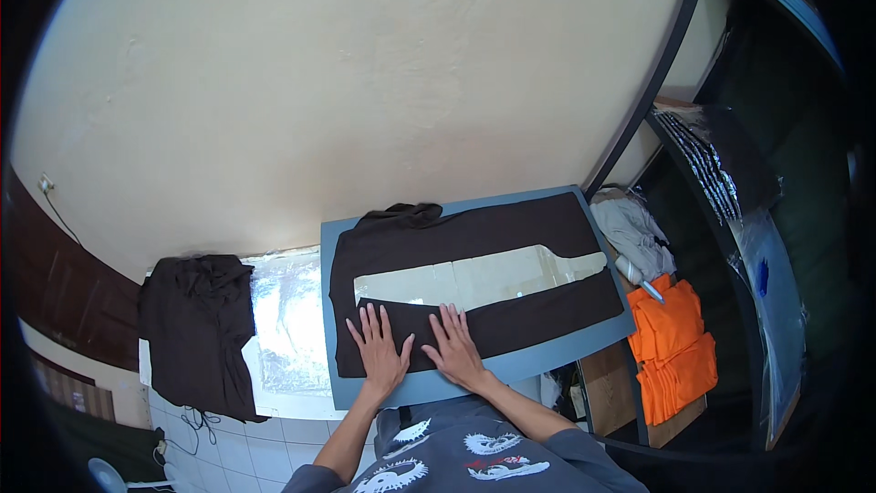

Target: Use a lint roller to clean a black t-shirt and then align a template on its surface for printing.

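Observation:
A dark brown garment is spread over a blue-grey board, with one bunched part at its far left. On the garment lies a long pale cardboard template, narrowing to a rounded tab at the right and patched with shiny tape. A near strip of the cloth runs along the template's front edge. My left hand rests flat on this strip, fingers spread. Beside it, my right hand also lies flat on the cloth, fingers apart. Neither hand grips anything.
Left of the board, another dark garment hangs over a white surface beside a shiny silver sheet. Folded orange cloths and a grey cloth sit on a shelf at right, near a dark metal frame. A wall stands behind.

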`<state>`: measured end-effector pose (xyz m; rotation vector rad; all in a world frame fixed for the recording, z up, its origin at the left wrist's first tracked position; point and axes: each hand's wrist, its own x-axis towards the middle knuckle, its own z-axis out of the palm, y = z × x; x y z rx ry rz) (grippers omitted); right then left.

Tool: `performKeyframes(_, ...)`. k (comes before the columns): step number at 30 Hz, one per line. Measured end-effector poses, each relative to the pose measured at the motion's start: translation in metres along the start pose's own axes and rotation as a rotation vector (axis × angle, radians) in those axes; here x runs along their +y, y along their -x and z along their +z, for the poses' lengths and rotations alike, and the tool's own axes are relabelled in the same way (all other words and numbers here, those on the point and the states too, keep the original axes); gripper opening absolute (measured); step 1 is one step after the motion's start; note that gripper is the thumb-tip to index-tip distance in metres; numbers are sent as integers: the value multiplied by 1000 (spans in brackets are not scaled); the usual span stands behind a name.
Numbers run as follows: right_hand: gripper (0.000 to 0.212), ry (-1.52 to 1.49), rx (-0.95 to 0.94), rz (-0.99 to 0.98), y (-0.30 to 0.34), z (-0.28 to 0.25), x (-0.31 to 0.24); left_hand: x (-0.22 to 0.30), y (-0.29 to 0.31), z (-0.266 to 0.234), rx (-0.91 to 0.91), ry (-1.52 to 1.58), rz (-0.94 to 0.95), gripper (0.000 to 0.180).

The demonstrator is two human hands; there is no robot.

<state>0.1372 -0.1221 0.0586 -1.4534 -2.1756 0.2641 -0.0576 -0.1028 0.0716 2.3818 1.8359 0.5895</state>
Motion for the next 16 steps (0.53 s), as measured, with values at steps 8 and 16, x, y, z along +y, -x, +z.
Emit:
performKeyframes(8, 59, -112, 27, 57, 52, -44, 45, 44, 0, 17, 52, 388, 186, 49)
performKeyframes(16, 66, -100, -60, -34, 58, -40, 72, 91, -35, 69, 14, 218, 84, 49)
